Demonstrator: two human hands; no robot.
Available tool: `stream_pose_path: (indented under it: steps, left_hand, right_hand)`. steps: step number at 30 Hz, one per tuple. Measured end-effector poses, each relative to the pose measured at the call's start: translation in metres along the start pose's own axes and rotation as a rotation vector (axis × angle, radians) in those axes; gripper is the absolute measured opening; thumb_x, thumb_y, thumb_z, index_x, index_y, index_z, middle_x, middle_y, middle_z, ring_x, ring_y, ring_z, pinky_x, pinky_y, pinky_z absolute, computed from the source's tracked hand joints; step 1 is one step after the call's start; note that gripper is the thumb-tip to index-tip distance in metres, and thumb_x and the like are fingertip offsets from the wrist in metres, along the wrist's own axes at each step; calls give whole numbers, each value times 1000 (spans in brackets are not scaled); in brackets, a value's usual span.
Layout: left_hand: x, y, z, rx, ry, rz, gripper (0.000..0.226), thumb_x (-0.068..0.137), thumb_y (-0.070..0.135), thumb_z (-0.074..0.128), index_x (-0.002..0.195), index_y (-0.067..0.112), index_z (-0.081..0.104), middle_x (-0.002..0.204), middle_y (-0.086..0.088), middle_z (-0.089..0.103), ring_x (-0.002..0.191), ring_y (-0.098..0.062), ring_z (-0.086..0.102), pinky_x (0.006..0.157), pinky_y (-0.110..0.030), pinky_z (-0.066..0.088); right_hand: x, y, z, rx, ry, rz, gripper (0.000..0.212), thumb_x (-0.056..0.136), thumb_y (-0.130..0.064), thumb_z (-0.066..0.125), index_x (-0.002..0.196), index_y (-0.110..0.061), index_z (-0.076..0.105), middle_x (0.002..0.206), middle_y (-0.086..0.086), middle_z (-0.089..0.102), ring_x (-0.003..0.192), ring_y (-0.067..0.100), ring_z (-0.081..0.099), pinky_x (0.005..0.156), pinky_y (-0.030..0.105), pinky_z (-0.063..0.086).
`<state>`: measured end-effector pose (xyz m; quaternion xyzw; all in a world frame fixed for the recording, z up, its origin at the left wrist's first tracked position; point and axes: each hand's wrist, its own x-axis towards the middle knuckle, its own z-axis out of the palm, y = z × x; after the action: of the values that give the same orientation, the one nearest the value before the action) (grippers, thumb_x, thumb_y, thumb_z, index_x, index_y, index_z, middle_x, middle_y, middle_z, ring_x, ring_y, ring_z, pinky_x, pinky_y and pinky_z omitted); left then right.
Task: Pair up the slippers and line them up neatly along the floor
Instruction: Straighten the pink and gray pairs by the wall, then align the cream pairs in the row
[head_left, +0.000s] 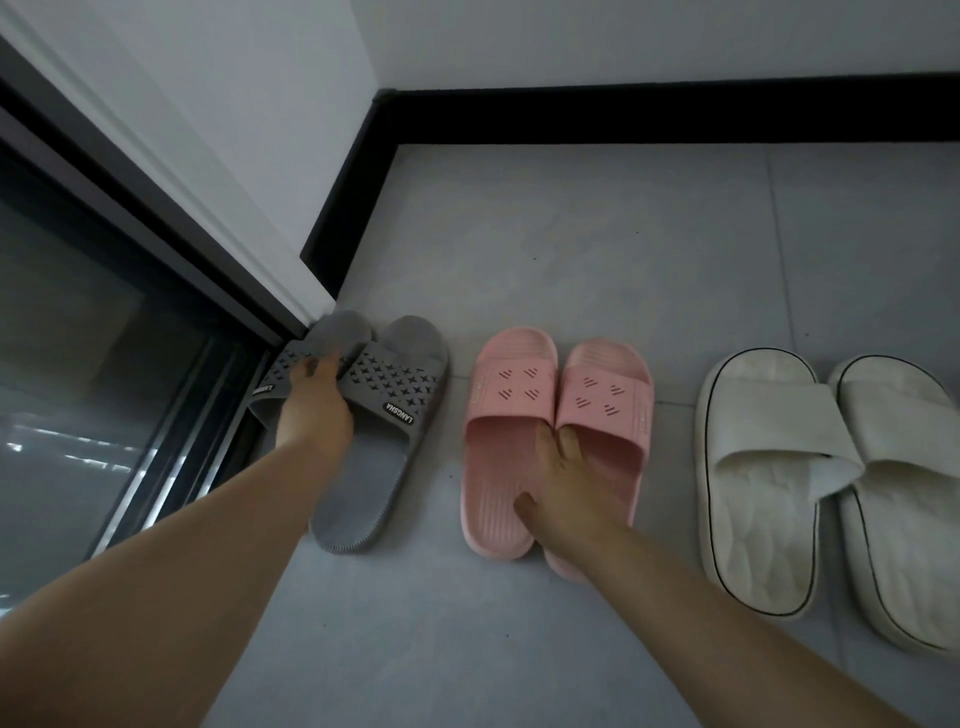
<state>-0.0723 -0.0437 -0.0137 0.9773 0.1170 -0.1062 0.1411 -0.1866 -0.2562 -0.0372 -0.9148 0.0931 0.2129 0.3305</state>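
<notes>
Fingers (307, 370) on grey slipper (340, 330), tiled floor (571, 249)

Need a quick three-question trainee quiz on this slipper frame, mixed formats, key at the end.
1. True or false: the white slippers are the rightmost pair in the row.
2. The right hand rests on which pair? A grey, B pink, C white.
3. Fill in: the left hand is on the ___ slippers.
Key: 1 true; 2 B, the pink slippers; 3 grey slippers.
</notes>
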Motion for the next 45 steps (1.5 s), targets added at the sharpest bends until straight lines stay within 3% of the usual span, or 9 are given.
stream_pose_path:
  steps: [4,9,12,16,21,25,30,35,45]
  left_hand:
    - [1,6,-1,51,-7,-2,58,89,-5,28,143,15,27,153,-20,13,119,-47,47,102,-46,38]
    - [12,26,-5,343,-200,-47,63,90,1,43,146,9,15,149,-31,11,128,-48,36,109,-48,30]
    - [23,58,-19,564,-290,50,37,88,6,49,124,-3,46,129,-30,46,125,-42,45,108,-47,36]
    - [14,108,-18,727,-317,220,75,70,27,66,136,20,33,143,-17,29,129,-41,37,103,-47,40]
    - [-45,189,35,444,-385,863,88,74,30,71,145,25,21,156,-9,18,143,-28,18,119,-35,15]
    - [-97,236,80,258,-559,1036,86,77,27,71,146,16,21,154,-7,26,141,-22,26,115,-28,18]
    - [-126,274,108,231,-616,980,90,84,34,63,147,6,5,158,-11,11,145,-25,16,116,-28,13]
    - [-138,276,115,279,-535,970,81,87,38,55,147,7,10,153,-13,21,139,-30,22,113,-35,17]
    - [-140,269,113,252,-523,840,98,70,50,71,145,14,19,149,-8,24,134,-32,25,112,-45,30]
  right_hand:
    - [1,-1,0,-32,-12,5,77,83,-23,55,145,-15,10,147,9,17,123,31,41,81,34,40]
    - [-5,17,-11,45,-37,-84,72,84,-20,57,146,-19,20,150,7,26,136,26,31,108,32,29]
    - [-29,36,-17,137,14,-120,48,86,-14,53,134,-17,46,144,0,43,136,15,36,104,17,25]
    - [-61,75,-38,353,384,53,24,81,-6,56,103,-12,64,105,2,63,100,19,58,83,17,35]
    - [-75,153,-99,255,872,385,45,74,-9,65,114,-3,47,121,23,45,112,40,42,96,38,35]
    - [-77,196,-145,172,622,544,92,70,-29,76,142,-14,21,149,18,18,138,37,16,114,48,19]
    - [-67,226,-163,-83,150,448,87,78,-34,63,147,-28,12,158,5,8,142,32,21,113,39,22]
    - [-75,238,-150,-112,194,365,70,89,-1,41,146,-34,18,159,3,9,139,36,27,115,39,26]
    - [-79,238,-146,-112,218,302,75,85,7,36,146,-32,18,158,3,13,134,37,34,112,40,29]
